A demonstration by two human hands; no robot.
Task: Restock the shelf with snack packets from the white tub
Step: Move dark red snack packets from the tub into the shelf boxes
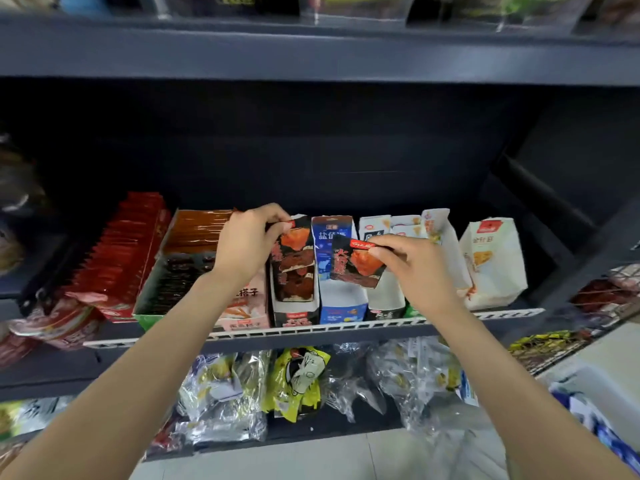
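Left hand (pixel 247 244) pinches packets standing in a black display box (pixel 294 311); right hand (pixel 414 268) pinches one black-and-red packet (pixel 356 265) above the shelf (pixel 311 332).

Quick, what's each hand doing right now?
Left hand: pinching the top of a black snack packet in the display box.
Right hand: pinching another black packet, held in the air.

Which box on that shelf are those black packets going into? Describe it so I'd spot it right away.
Find the middle shelf with the white front rail. Among its row of upright boxes, the black box stands just left of the blue box, under the left hand. It alone is black, and it holds black-and-red packets.
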